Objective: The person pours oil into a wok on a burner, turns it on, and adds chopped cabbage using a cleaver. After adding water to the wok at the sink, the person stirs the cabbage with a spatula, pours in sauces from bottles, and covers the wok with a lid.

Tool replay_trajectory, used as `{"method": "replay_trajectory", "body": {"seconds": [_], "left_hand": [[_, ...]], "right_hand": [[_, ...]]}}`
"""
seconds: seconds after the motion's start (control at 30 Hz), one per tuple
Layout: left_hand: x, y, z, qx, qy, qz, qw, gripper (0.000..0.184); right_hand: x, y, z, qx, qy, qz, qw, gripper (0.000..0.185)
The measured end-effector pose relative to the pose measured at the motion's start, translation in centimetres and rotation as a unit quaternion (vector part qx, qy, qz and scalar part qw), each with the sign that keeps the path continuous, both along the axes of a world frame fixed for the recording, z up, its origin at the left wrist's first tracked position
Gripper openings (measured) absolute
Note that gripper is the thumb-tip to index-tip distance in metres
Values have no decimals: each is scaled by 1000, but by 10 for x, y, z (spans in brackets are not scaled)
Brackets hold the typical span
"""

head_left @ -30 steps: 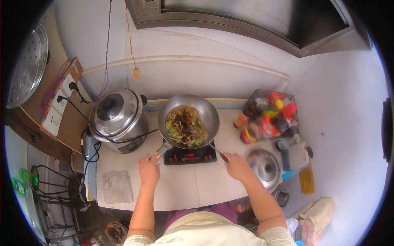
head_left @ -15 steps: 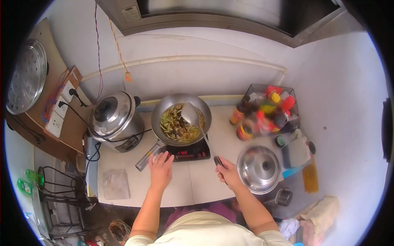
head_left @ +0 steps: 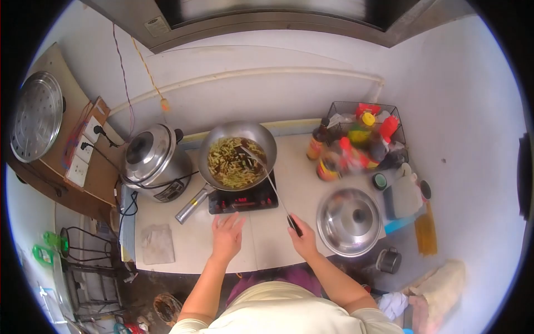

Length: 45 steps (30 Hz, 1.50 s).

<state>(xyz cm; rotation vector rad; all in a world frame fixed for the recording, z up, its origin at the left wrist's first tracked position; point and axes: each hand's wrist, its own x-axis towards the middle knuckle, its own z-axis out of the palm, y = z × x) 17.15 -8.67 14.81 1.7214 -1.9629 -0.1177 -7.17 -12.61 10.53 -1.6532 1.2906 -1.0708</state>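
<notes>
My right hand (head_left: 303, 238) is closed around the black handle of a metal wok spatula (head_left: 272, 185). The spatula's shaft slants up to the left, and its blade, seen nearly edge-on, rests among chopped green-yellow vegetables (head_left: 233, 166) in dark sauce. They lie in a steel wok (head_left: 267, 146) on a black induction cooker (head_left: 245, 201) with a lit red display. The wok's handle (head_left: 193, 206) points toward the lower left. My left hand (head_left: 227, 239) hovers just before the cooker's front edge, fingers apart and holding nothing.
Left of the wok stands a steel electric cooker (head_left: 153, 161) with its cord. A wok lid (head_left: 347, 222) lies at the right, below a wire basket (head_left: 397, 133) and several sauce bottles (head_left: 356, 153). A grey cloth (head_left: 158, 244) lies front left; wall sockets (head_left: 83, 150) hold plugs.
The spatula blade has turned from broadside to nearly edge-on and dipped into the vegetables. My left hand has moved back from near the wok's handle. The view has shifted slightly.
</notes>
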Motion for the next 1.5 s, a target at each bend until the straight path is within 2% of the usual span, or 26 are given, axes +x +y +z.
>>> {"method": "replay_trajectory", "body": {"seconds": [0.03,0.13,0.23,0.33,0.47,0.63,0.73,0.87,0.97,1.03,1.13,1.23,1.33,1.47,1.5], "left_hand": [[-4,0,1,1,2,-2,1000,39],[-14,3,-4,14,6,-11,1000,40],[-25,5,-7,27,14,-38,999,40],[-37,6,-14,37,23,-65,997,40],[-48,9,-22,61,22,-93,994,39],[-56,8,-27,82,20,-113,990,39],[-58,7,-31,88,17,-120,989,40],[-63,4,-34,97,17,-133,986,40],[-67,1,-36,103,18,-144,984,40],[-69,-1,-37,107,19,-150,983,40],[-73,-5,-34,121,19,-160,980,41],[-78,-10,-35,138,19,-171,975,41],[-90,-16,-39,145,36,-189,971,41],[-116,-26,-39,144,41,-247,957,41],[-121,-29,-39,156,36,-263,951,43]], "right_hand": [[-6,2,-1,7,3,-9,1000,47],[-24,8,-18,-94,78,-42,992,53],[-33,18,-39,-86,133,-81,984,60],[-39,27,-76,-60,195,-125,971,63],[-40,32,-108,34,226,-134,964,65],[-35,36,-118,116,222,-134,959,65],[-36,36,-129,110,217,-126,962,64],[-41,36,-138,100,267,-115,951,65],[-47,36,-138,43,302,-114,945,65],[-51,27,-111,11,299,-120,947,64],[-76,7,-97,-76,318,-206,923,56],[-116,-18,-93,-85,286,-294,908,53],[-140,-33,-69,-73,327,-350,875,56],[-162,-47,-59,-54,376,-390,839,62],[-167,-49,-61,-45,359,-380,851,60]]}}
